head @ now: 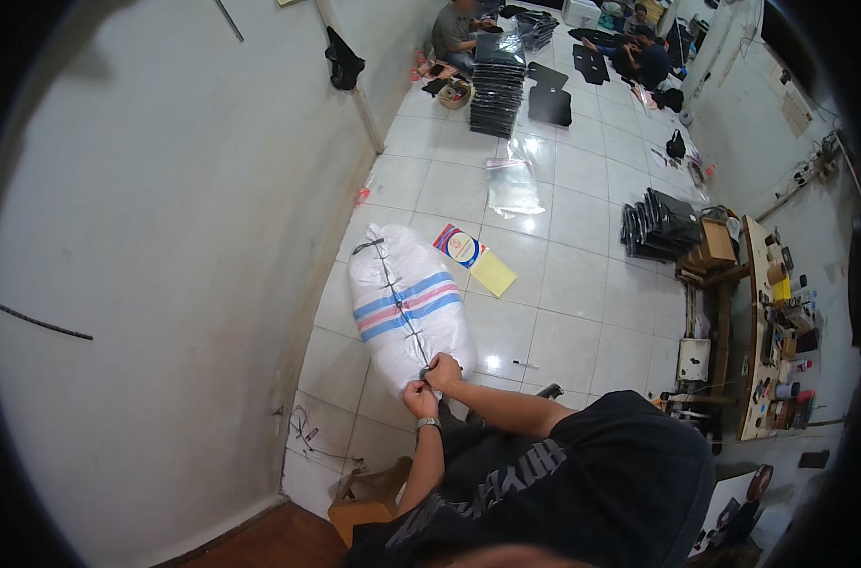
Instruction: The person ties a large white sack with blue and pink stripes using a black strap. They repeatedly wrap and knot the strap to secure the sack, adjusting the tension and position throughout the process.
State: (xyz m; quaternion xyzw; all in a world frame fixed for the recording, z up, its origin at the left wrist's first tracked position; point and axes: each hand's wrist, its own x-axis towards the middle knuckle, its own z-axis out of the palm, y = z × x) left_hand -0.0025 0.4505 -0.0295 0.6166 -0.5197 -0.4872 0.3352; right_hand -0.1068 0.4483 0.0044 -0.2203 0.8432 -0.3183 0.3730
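A stuffed white woven sack (pixel 391 355) with blue and pink stripes lies on the tiled floor before me. Black cord (pixel 384 266) laces its seam lengthwise, with a knotted tail at the far end. At the near end, my right hand (pixel 444 371) is closed on the cord, close to a small dark loop. My left hand (pixel 421 401), with a watch on its wrist, pinches at the same cord just below. The fingers hide the exact hold. Beside the sack lies a printed packet (pixel 461 245) with a yellow sheet (pixel 494 275) at its end.
Clear plastic bags (pixel 513 186) and a marker pen (pixel 525 364) lie on the floor. Farther off rises a tall stack of black wrapped packages (pixel 498 92); people sit beyond. Right stand more black packages (pixel 657 224) and a cluttered workbench (pixel 753 284). A wooden stool (pixel 363 511) is near my left arm.
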